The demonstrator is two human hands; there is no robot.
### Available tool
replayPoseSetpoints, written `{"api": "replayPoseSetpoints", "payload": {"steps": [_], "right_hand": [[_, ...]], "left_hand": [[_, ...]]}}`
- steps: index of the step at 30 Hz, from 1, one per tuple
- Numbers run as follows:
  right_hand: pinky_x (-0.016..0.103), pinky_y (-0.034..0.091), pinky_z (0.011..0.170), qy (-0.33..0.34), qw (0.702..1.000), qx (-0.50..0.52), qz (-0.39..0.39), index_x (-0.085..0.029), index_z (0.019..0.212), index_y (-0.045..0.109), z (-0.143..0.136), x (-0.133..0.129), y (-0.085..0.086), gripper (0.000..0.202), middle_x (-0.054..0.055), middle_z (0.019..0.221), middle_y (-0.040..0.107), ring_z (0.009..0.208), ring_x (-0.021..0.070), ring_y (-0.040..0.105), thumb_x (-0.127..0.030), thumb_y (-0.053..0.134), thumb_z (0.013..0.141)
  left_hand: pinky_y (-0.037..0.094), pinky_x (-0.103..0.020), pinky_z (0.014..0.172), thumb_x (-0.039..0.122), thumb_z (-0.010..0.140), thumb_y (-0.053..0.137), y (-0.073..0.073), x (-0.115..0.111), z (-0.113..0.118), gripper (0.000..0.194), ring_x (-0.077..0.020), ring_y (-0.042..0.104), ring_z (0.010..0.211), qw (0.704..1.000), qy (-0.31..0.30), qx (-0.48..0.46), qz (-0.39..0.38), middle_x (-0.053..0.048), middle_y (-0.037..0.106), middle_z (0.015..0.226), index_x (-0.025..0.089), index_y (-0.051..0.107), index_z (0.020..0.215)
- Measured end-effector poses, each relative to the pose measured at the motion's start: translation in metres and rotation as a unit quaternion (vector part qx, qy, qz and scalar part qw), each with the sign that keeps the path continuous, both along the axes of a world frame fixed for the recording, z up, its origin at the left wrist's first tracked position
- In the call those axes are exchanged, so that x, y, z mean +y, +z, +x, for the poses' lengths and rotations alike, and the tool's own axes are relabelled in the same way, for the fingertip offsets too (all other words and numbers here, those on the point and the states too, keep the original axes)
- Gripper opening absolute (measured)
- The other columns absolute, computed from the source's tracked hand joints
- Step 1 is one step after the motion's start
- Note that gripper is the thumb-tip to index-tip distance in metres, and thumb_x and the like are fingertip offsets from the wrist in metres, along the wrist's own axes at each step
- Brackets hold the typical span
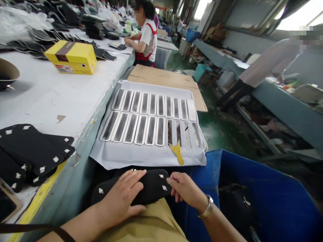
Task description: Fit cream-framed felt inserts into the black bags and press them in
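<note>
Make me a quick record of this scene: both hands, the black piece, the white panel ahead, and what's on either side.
Left hand: laid over the black piece
Right hand: fingertips at its right end
Black piece: rounded end, pale marks
White panel: two rows of strips, yellow forked piece
Left: table, yellow box
Right: blue bin

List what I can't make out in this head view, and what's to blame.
Head view: part of the black panel, covered by the left hand.
Head view: whether the right hand grips the panel's end; its own curl hides that.
Head view: the rest of the bowl-shaped thing, cut off by the picture's left edge.
Head view: print on the yellow box, too small.
</note>
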State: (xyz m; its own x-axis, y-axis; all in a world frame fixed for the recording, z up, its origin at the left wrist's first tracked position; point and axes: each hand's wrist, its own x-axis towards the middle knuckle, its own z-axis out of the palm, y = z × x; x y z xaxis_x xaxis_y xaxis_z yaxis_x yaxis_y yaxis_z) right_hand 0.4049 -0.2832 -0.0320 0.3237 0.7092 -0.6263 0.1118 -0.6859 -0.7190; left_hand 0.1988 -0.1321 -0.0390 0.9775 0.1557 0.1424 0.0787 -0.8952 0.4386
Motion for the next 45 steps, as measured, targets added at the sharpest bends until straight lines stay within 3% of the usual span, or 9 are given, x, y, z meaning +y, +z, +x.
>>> {"api": "replayPoseSetpoints", "payload": {"steps": [6, 15, 22, 26, 31, 34, 36, 40, 45], "right_hand": [[0.014, 0.033, 0.033, 0.007, 1.0, -0.018, 0.024, -0.018, 0.069, 0.046, 0.001, -0.001, 0.001, 0.026, -0.002, 0.054, 0.059, 0.035, 0.0066, 0.049, -0.039, 0.044, 0.084], [0.014, 0.034, 0.034, 0.056, 0.995, -0.083, 0.001, -0.018, 0.066, 0.046, 0.005, 0.002, 0.009, 0.024, -0.002, 0.052, 0.061, 0.036, 0.008, 0.053, -0.034, 0.042, 0.084], [0.015, 0.034, 0.035, 0.038, 0.996, -0.085, 0.016, -0.019, 0.07, 0.046, 0.001, -0.002, 0.001, 0.027, -0.003, 0.055, 0.06, 0.037, 0.0083, 0.053, -0.038, 0.038, 0.087], [0.016, 0.034, 0.036, 0.046, 0.993, -0.111, 0.01, -0.019, 0.071, 0.046, -0.002, -0.003, 0.005, 0.026, -0.002, 0.056, 0.06, 0.037, 0.008, 0.052, -0.037, 0.037, 0.088], [0.021, 0.03, 0.044, 0.141, 0.959, -0.247, 0.02, -0.019, 0.066, 0.046, 0.004, 0.005, 0.015, 0.027, 0.0, 0.053, 0.056, 0.042, 0.0097, 0.051, -0.035, 0.043, 0.087], [0.024, 0.028, 0.048, 0.182, 0.929, -0.319, 0.05, -0.018, 0.06, 0.048, 0.011, 0.011, 0.013, 0.031, 0.003, 0.055, 0.056, 0.052, 0.0128, 0.053, -0.037, 0.049, 0.084], [0.023, 0.027, 0.045, 0.163, 0.947, -0.276, 0.038, -0.018, 0.057, 0.046, 0.016, 0.012, 0.006, 0.035, 0.001, 0.051, 0.054, 0.048, 0.0117, 0.05, -0.042, 0.051, 0.082], [0.019, 0.027, 0.035, 0.073, 0.997, -0.027, 0.018, -0.019, 0.064, 0.045, 0.026, 0.002, -0.011, 0.032, -0.006, 0.045, 0.048, 0.033, 0.0068, 0.04, -0.046, 0.055, 0.078], [0.014, 0.027, 0.034, -0.027, 0.986, 0.13, 0.105, -0.016, 0.071, 0.049, 0.029, -0.023, -0.032, 0.03, -0.007, 0.048, 0.05, 0.034, 0.0036, 0.04, -0.044, 0.058, 0.076]], "left_hand": [[0.038, -0.05, 0.1, 0.024, 0.066, 0.072, -0.016, -0.011, 0.021, 0.032, -0.0289, 0.042, 0.122, 1.0, 0.0, 0.0, -0.027, -0.014, 0.046, 0.134, 0.019, 0.05, 0.088], [0.037, -0.053, 0.1, 0.019, 0.069, 0.066, -0.012, -0.017, 0.023, 0.029, -0.0289, 0.042, 0.122, 0.999, 0.025, 0.0, -0.045, -0.013, 0.048, 0.132, 0.02, 0.049, 0.093], [0.039, -0.052, 0.099, 0.024, 0.072, 0.065, -0.015, -0.022, 0.029, 0.023, -0.0291, 0.044, 0.119, 0.998, 0.042, -0.013, -0.053, -0.013, 0.051, 0.128, 0.02, 0.05, 0.089], [0.04, -0.051, 0.098, 0.024, 0.072, 0.065, -0.013, -0.022, 0.028, 0.025, -0.029, 0.044, 0.119, 0.997, 0.047, -0.014, -0.063, -0.013, 0.05, 0.127, 0.02, 0.05, 0.092], [0.04, -0.052, 0.096, 0.021, 0.071, 0.065, -0.007, -0.027, 0.036, 0.035, -0.0293, 0.047, 0.115, 0.998, 0.041, 0.003, -0.045, -0.012, 0.05, 0.126, 0.02, 0.052, 0.104], [0.039, -0.051, 0.097, 0.025, 0.07, 0.068, -0.006, -0.032, 0.047, 0.032, -0.0306, 0.045, 0.116, 0.999, 0.023, 0.003, -0.024, -0.013, 0.05, 0.127, 0.019, 0.055, 0.098], [0.039, -0.05, 0.098, 0.027, 0.068, 0.07, -0.006, -0.035, 0.053, 0.031, -0.0307, 0.045, 0.116, 1.0, 0.014, 0.003, -0.02, -0.013, 0.05, 0.127, 0.018, 0.056, 0.095], [0.039, -0.049, 0.097, 0.024, 0.07, 0.068, -0.004, -0.038, 0.057, 0.028, -0.0289, 0.045, 0.116, 0.999, 0.017, 0.013, -0.033, -0.012, 0.05, 0.127, 0.019, 0.056, 0.095], [0.038, -0.049, 0.097, 0.023, 0.07, 0.066, -0.001, -0.038, 0.058, 0.023, -0.0283, 0.045, 0.114, 0.999, 0.025, 0.021, -0.043, -0.012, 0.05, 0.126, 0.018, 0.056, 0.09]]}}
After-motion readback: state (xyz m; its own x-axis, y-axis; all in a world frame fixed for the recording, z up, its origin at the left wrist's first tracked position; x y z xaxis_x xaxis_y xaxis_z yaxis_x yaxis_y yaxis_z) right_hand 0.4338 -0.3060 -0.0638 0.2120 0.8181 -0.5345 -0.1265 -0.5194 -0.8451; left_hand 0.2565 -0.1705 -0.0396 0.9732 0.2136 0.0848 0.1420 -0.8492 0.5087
